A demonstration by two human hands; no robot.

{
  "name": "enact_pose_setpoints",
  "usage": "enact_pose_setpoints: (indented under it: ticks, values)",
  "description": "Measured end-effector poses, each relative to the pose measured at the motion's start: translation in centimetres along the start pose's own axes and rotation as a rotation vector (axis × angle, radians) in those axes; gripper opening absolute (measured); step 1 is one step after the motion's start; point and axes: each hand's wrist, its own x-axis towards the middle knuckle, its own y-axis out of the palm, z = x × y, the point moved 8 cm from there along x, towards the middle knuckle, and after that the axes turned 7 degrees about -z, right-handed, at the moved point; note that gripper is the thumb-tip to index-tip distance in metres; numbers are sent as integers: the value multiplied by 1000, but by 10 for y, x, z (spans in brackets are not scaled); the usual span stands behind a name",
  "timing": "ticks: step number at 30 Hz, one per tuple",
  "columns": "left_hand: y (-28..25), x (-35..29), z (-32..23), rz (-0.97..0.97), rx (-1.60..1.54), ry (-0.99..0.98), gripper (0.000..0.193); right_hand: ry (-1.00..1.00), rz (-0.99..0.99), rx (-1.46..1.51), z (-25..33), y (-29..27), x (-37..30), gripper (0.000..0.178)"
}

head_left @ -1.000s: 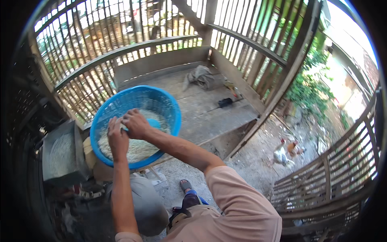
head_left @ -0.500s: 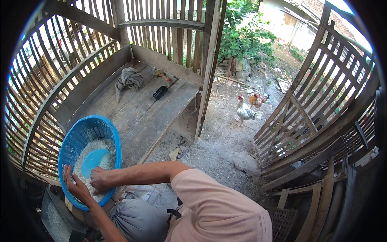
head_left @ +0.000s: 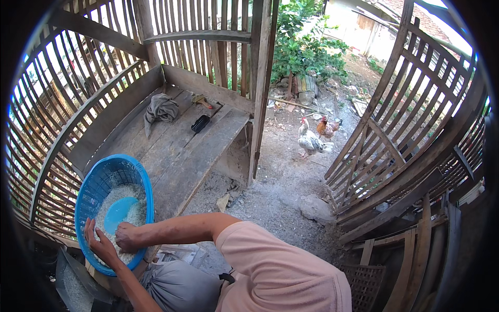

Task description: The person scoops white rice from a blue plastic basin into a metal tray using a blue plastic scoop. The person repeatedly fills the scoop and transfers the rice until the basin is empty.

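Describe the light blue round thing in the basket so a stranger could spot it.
Find the plank bench beside the slatted wall, then the big blue basket at its near left end. Inside, on pale grains just beyond the right hand, lies the light blue round thing. It stands out as smooth and paler than the openwork basket around it.

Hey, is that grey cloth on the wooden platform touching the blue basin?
Apart. The head view shows it plainly: bare boards of the platform lie between the grey cloth and the blue basin.
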Motion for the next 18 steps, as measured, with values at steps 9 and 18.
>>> enact_pose_setpoints:
  ticks: [9, 18]
  values:
    - [0, -1, 1, 6, -20, -5, 31, -3, 16, 25, 0, 2, 6, 28]
    - [-1, 5, -1, 0, -14, -39, 30, 256, -216, 328, -40, -17, 15, 22]
